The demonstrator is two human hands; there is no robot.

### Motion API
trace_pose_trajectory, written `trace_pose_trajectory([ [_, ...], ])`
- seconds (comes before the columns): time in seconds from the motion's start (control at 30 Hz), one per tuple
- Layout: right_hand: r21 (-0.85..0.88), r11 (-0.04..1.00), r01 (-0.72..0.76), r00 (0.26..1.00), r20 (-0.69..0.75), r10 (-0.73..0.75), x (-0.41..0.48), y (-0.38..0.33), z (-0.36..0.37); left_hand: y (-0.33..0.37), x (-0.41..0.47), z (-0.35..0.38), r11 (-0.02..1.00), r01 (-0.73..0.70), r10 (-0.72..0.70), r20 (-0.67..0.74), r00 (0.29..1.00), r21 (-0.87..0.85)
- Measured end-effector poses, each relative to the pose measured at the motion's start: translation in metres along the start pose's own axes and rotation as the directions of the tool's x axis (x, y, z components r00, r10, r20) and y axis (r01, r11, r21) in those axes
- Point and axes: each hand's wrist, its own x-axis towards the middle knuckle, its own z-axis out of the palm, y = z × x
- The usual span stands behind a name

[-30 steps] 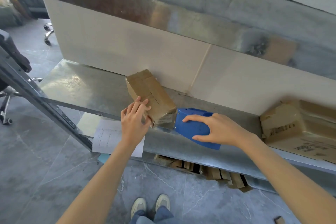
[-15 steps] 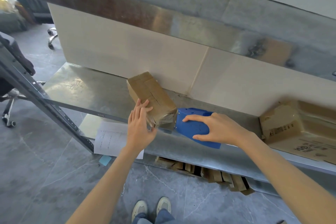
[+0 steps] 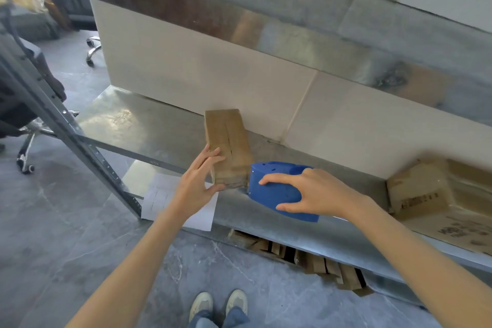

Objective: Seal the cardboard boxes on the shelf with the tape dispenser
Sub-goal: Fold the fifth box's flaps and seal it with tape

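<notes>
Blue tape dispenser gripped by right fingers; left fingers pinch adjacent cardboard box.

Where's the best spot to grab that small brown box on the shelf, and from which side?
Grip the small brown box at its near end, from the front left: fingers on top, thumb on the end face, as the left hand does. It lies lengthwise toward the wall, and the blue tape dispenser crowds its right front corner.
</notes>
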Motion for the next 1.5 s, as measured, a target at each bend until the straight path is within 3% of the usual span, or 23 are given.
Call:
trace_pose_trajectory([
  [0.13,-0.030,0.996,0.080,0.997,0.003,-0.080,0.015,-0.015,0.005,-0.012,0.004,-0.023,0.999,-0.017,0.013,0.083,0.996,0.044],
  [0.27,-0.061,0.993,0.103,0.995,0.009,-0.103,0.021,-0.012,0.009,-0.008,0.002,-0.019,0.999,-0.025,0.023,0.050,0.999,0.048],
  [0.7,0.127,0.985,0.118,0.992,0.021,-0.122,0.016,0.021,0.016,-0.007,0.004,-0.015,0.996,-0.023,0.020,0.035,0.999,0.091],
  [1.03,0.119,0.993,0.013,0.998,0.063,-0.020,-0.020,0.067,0.005,-0.007,0.005,-0.015,0.995,-0.022,0.018,0.037,0.999,0.098],
  [1.5,0.034,0.997,-0.065,0.998,-0.022,0.066,0.009,0.047,0.023,-0.002,0.005,-0.016,0.998,0.015,-0.017,0.027,1.000,0.063],
])
